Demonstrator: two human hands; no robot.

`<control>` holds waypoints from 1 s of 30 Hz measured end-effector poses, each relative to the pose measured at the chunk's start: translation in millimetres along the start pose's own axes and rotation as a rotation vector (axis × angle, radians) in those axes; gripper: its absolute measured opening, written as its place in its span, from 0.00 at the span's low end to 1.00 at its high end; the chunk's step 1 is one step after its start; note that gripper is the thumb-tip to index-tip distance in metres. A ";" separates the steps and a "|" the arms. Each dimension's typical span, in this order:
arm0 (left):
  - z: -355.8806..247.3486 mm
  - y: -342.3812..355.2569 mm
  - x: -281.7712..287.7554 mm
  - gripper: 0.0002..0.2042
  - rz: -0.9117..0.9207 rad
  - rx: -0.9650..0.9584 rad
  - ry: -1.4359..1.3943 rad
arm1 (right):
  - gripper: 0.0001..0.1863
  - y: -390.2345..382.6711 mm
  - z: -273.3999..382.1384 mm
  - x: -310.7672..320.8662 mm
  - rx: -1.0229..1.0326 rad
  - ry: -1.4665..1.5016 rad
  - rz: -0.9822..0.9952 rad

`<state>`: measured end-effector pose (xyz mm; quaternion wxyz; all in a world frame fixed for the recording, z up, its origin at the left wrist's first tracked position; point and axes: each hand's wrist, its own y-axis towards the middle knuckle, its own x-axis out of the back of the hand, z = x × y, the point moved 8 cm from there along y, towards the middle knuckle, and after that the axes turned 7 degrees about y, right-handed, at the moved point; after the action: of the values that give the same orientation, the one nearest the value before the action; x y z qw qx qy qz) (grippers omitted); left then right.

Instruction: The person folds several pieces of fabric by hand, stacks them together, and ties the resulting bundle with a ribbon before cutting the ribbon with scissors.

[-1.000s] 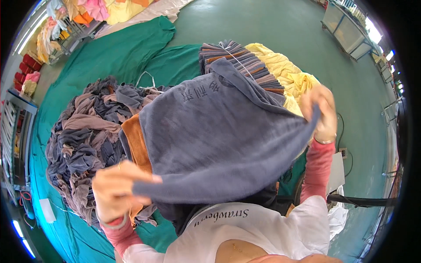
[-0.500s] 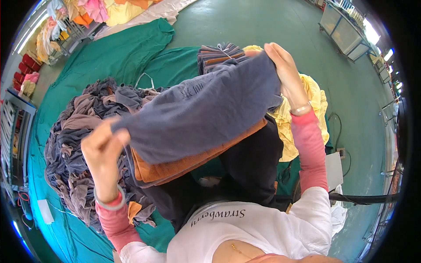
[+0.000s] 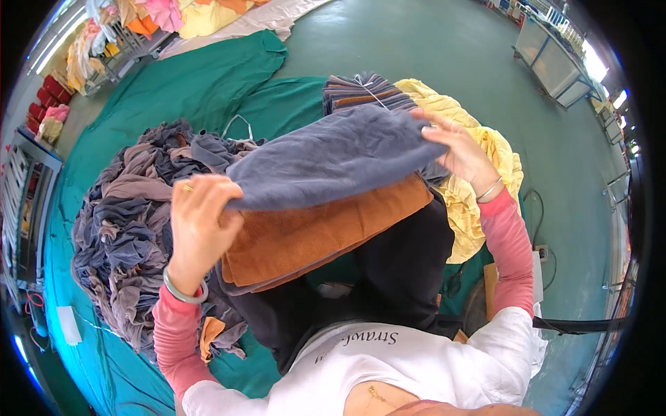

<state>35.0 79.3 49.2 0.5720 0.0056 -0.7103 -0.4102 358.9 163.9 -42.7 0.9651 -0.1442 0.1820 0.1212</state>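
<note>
My left hand (image 3: 207,220) pinches the left end of a folded grey fabric piece (image 3: 326,156), and my right hand (image 3: 447,144) grips its right end. The grey piece is raised over a folded orange cloth (image 3: 326,232), which lies across my black-trousered legs (image 3: 409,263) with darker layers showing beneath it. Behind the grey piece sits a tied bundle of striped folded cloths (image 3: 357,89).
A loose heap of grey and mauve fabric (image 3: 132,208) lies at left on a green sheet (image 3: 152,83). Yellow cloth (image 3: 472,208) lies at right, near a cable (image 3: 541,222). A wheeled bin (image 3: 551,62) stands back right; coloured fabrics (image 3: 149,17) are piled back left.
The grey piece has folded up from a wide spread into a narrow band, exposing the orange cloth. My right hand rose, then came slightly down; my left hand moved up and to the right.
</note>
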 end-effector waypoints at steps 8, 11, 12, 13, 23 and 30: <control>-1.3 -10.4 78.3 0.13 0.117 0.102 -0.027 | 0.16 -29.4 48.9 -59.2 0.493 -0.662 0.061; -5.8 -47.6 51.2 0.20 0.579 0.167 -0.144 | 0.17 -40.4 25.0 -64.0 0.307 -1.144 0.048; -3.8 -58.8 43.3 0.23 0.680 0.189 -0.185 | 0.17 -42.9 24.1 -64.6 0.330 -1.214 -0.010; -6.4 -55.4 43.8 0.30 0.652 0.110 -0.111 | 0.19 -47.4 31.8 -73.3 0.486 -1.358 -0.033; 5.9 -7.5 -79.9 0.30 0.438 0.016 -0.082 | 0.38 31.1 -40.4 -135.0 0.680 -1.690 0.418; 173.5 -81.4 -146.7 0.18 0.110 0.656 -0.733 | 0.38 47.7 -35.9 -114.7 0.564 -1.731 0.417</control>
<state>-93.7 195.3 -118.8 0.2734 0.0033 -0.9557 -0.1091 230.2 175.8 -41.6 0.7228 0.2713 -0.5557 0.3085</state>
